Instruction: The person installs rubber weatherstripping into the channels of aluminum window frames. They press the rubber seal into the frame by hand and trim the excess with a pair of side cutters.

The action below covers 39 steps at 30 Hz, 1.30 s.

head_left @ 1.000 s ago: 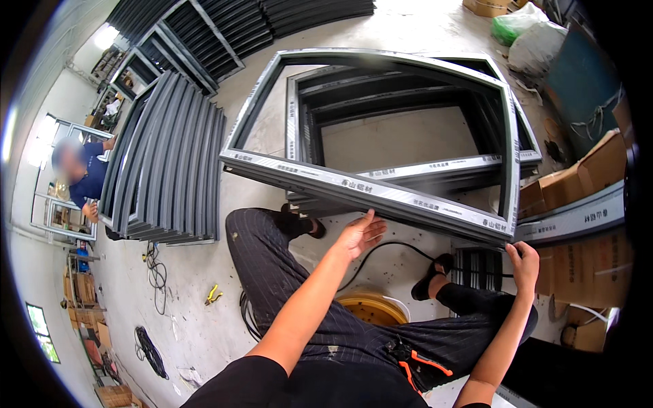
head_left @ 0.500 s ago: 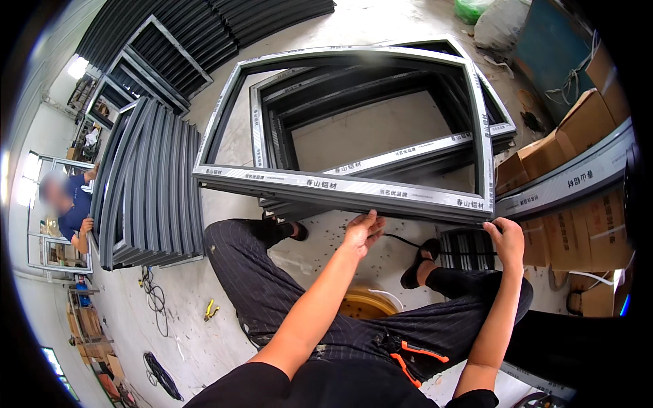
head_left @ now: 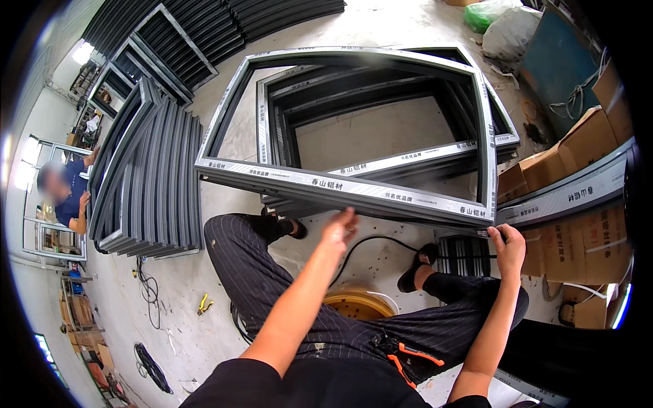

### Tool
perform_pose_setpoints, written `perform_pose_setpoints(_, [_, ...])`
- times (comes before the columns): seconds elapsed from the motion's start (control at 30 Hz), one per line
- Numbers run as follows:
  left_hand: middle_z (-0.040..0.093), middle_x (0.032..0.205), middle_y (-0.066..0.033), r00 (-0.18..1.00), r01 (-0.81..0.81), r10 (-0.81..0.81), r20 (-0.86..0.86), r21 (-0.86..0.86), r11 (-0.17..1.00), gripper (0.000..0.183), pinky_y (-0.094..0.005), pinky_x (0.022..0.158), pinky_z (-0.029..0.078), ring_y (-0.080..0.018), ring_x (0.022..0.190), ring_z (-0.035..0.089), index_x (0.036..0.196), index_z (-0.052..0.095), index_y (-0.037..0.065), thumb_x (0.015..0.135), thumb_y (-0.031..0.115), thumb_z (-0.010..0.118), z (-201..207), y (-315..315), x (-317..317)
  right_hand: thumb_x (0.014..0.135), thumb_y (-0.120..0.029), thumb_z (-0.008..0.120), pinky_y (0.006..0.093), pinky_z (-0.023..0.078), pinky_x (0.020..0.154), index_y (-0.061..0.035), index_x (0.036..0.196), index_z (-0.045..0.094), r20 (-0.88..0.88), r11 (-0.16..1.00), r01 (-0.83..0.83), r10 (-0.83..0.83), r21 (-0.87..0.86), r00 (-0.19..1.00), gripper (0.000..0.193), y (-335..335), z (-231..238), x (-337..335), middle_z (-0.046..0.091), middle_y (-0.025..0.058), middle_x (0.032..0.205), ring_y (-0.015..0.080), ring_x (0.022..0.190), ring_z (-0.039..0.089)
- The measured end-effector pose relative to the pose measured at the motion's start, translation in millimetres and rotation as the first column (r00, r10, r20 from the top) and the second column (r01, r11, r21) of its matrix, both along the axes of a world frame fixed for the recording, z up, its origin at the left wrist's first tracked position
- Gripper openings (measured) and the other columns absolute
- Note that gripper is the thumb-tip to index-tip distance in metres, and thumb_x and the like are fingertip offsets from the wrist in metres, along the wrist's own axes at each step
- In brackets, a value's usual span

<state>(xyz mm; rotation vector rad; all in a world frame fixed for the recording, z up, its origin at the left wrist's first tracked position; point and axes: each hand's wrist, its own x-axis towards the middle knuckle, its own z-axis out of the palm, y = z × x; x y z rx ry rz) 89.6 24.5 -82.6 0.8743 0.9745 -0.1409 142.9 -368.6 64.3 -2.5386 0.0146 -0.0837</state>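
Observation:
A dark grey window frame (head_left: 326, 183) with silver-white printed film on its face lies tilted on a stack of similar frames (head_left: 381, 163) in front of me. Close to the underside of its near edge is my left hand (head_left: 340, 228), its fingers smeared by motion. My right hand (head_left: 507, 246) has thumb and finger pinched against the frame's near right corner; what is between the fingertips is too small to make out. Below the frame a thin black strip (head_left: 371, 238) loops over the floor, close to a yellow bucket (head_left: 359, 303) between my legs.
Many frames (head_left: 149, 183) stand stacked on the left, with another person (head_left: 68, 197) behind them. Cardboard boxes (head_left: 585, 241) crowd the right side. Orange-handled pliers (head_left: 418, 353) rest at my lap. Yellow pliers (head_left: 205, 304) and black cable (head_left: 153, 367) lie on the floor.
My left hand has slid leftward along the frame's near edge. More of the black strip's loop shows below. My right hand stays at the corner, and the view has shifted slightly.

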Motion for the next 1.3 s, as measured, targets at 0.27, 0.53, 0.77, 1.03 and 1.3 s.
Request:
perform_pose_setpoints(0.27, [0.065, 0.086, -0.0083, 0.965, -0.224, 0.24, 0.107, 0.811, 0.54, 0.029, -0.0338, 0.072, 0.049, -0.0191, 0.079, 0.06, 0.098, 0.06, -0.003, 0.096, 0.026, 0.058, 22.7, 145.4, -27.3, 0.073, 0.004, 0.065, 0.0375, 0.047, 0.078, -0.0018, 0.094, 0.063, 0.264, 0.97, -0.244, 0.233, 0.009, 0.936, 0.022, 26.3, 8.8, 5.1, 0.06, 0.0123, 0.096, 0.0308, 0.086, 0.058])
perform_pose_setpoints(0.53, [0.041, 0.14, -0.0233, 0.982, -0.115, -0.18, 0.049, 0.92, -0.375, 0.051, -0.0495, 0.113, 0.023, -0.0372, 0.136, 0.033, 0.132, 0.044, -0.002, 0.095, 0.033, 0.05, 88.3, 45.0, 55.9, 0.077, -0.002, 0.059, 0.0453, 0.034, 0.108, -0.0048, 0.12, 0.058, 0.147, 0.867, -0.342, 0.416, -0.362, 0.898, 0.043, 63.2, -19.5, 27.8, 0.059, 0.014, 0.123, 0.031, 0.122, 0.05])
perform_pose_setpoints(0.77, [0.056, 0.123, -0.0116, 0.956, -0.265, -0.233, 0.179, 0.867, -0.422, 0.023, -0.0511, 0.11, 0.024, -0.0296, 0.124, 0.046, 0.105, 0.062, 0.009, 0.091, 0.025, 0.051, 71.4, 77.1, 85.7, 0.076, -0.002, 0.059, 0.0446, 0.038, 0.106, -0.0017, 0.12, 0.058, 0.12, 0.847, -0.402, 0.465, -0.348, 0.877, 0.045, 94.1, -12.4, 7.2, 0.062, 0.0187, 0.117, 0.0344, 0.114, 0.056])
perform_pose_setpoints(1.03, [0.054, 0.119, -0.0202, 0.984, -0.102, 0.096, 0.152, 0.912, -0.398, 0.037, -0.0476, 0.098, 0.039, -0.038, 0.113, 0.049, 0.11, 0.056, -0.002, 0.092, 0.03, 0.055, 71.9, 172.1, 85.9, 0.072, -0.008, 0.063, 0.0419, 0.045, 0.093, -0.003, 0.114, 0.061, 0.191, 0.693, -0.64, 0.714, -0.33, 0.674, 0.043, 202.6, 4.9, -57.9, 0.061, 0.0148, 0.115, 0.0338, 0.101, 0.059])
perform_pose_setpoints(1.3, [0.066, 0.094, -0.0089, 0.994, -0.105, 0.097, 0.04, 0.418, 0.902, 0.034, -0.0341, 0.072, 0.054, -0.02, 0.079, 0.066, 0.108, 0.06, 0.001, 0.098, 0.033, 0.053, 37.3, 78.8, -18.0, 0.07, 0.003, 0.061, 0.0416, 0.049, 0.07, -0.0042, 0.108, 0.057, -0.128, 0.776, -0.623, 0.63, 0.094, 0.766, 0.039, 165.2, 1.4, -128.9, 0.057, 0.0148, 0.091, 0.034, 0.081, 0.059])
